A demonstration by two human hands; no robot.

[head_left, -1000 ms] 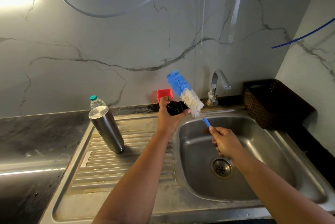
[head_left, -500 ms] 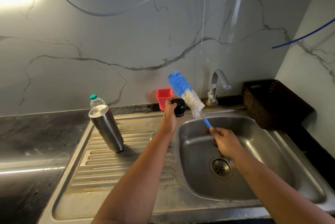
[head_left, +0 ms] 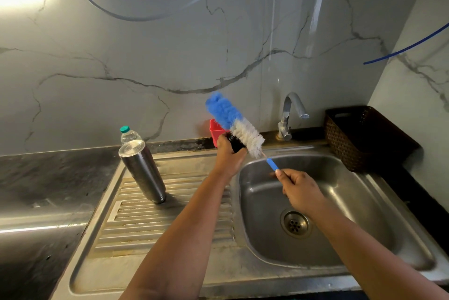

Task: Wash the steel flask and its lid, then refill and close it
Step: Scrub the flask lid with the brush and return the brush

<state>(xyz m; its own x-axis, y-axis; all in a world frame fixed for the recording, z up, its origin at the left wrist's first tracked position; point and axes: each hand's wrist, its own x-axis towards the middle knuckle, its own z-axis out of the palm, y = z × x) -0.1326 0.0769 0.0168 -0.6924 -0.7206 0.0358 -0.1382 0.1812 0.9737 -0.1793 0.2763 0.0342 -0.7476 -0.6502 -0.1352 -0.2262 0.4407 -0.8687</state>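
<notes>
Left hand (head_left: 229, 157): black lid (head_left: 235, 144) gripped above sink (head_left: 364, 202) edge | Right hand (head_left: 300, 189): brush (head_left: 237, 123) handle pinched, bristles laid against lid | Flask (head_left: 143, 173): stood inverted on drainboard (head_left: 136, 227)

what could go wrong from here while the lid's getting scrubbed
1. The left hand grips the small black lid over the sink's edge; if it is wet or soapy, it could slip into the sink.
2. The brush, held by the right hand at the handle's far end, could flick droplets onto the wall.
3. The flask stands on the ribbed drainboard near the left forearm; a careless elbow might topple it.
</notes>
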